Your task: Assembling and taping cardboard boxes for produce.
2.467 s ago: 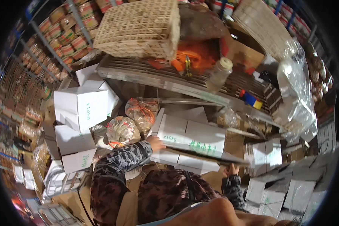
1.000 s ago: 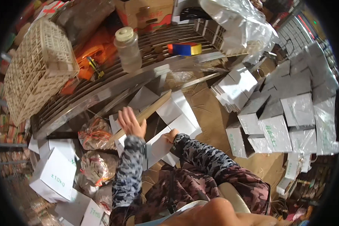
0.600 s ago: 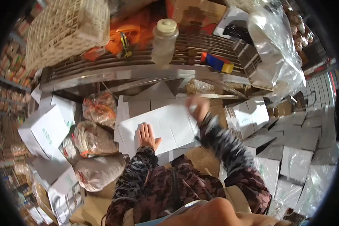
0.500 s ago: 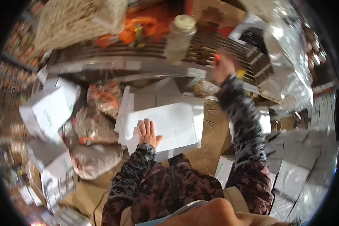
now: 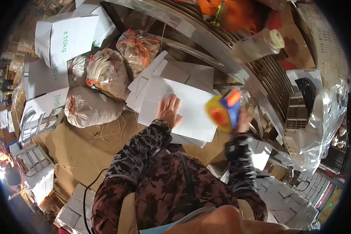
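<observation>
My left hand (image 5: pixel 169 109) lies flat, fingers spread, on a stack of flattened white cardboard boxes (image 5: pixel 191 102) in front of me. My right hand (image 5: pixel 242 119) holds a tape dispenser (image 5: pixel 224 109) with a yellow roll and a blue and orange body, raised just above the right edge of the white stack. Both forearms wear dark patterned sleeves.
Net bags of pale produce (image 5: pixel 93 106) lie left of the stack, with assembled white boxes (image 5: pixel 68 36) beyond them. A metal rack (image 5: pixel 238 58) runs behind, with a plastic jar (image 5: pixel 257 45) on it. Brown cardboard (image 5: pixel 85 148) covers the floor; more folded boxes (image 5: pixel 37 171) lie at lower left.
My right hand reached up to the rack and came back down holding the tape dispenser. My left hand stayed pressed on the flat boxes. The view swung round.
</observation>
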